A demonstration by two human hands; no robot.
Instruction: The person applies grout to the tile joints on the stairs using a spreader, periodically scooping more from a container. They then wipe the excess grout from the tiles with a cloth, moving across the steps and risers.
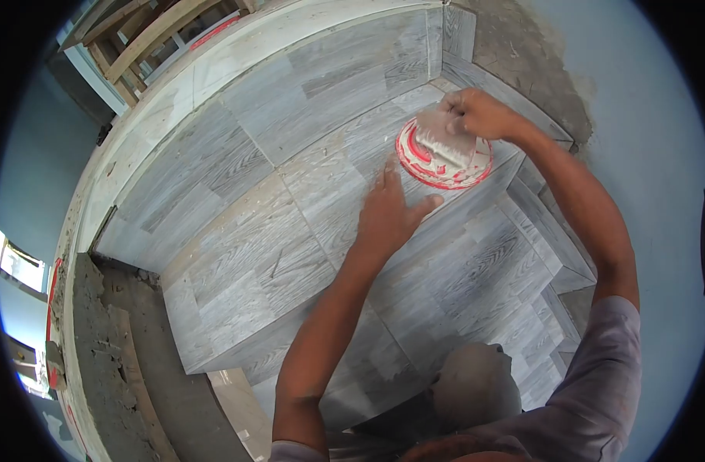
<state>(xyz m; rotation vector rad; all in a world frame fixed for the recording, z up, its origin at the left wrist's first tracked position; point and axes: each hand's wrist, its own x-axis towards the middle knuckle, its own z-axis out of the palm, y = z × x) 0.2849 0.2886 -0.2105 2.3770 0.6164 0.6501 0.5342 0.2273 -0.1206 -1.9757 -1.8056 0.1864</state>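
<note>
A round red lid (450, 185) smeared with white paste (471, 172) lies on the grey wood-look tiled step (306, 223). My right hand (482, 114) is closed on a flat, pale scraper (447, 141), gripping its upper edge. The scraper leans over the lid, with white paste along its lower edge. Left of the lid, my left hand (389, 212) is open, fingers stretched over the tile and thumb spread toward the lid's near rim.
A tiled riser (329, 81) rises behind the step. Tiled skirting (506, 96) and a blue-grey wall (653, 131) run along the right. A rough concrete gap (164, 369) borders the left end. Wooden framing (156, 38) stands at the upper left.
</note>
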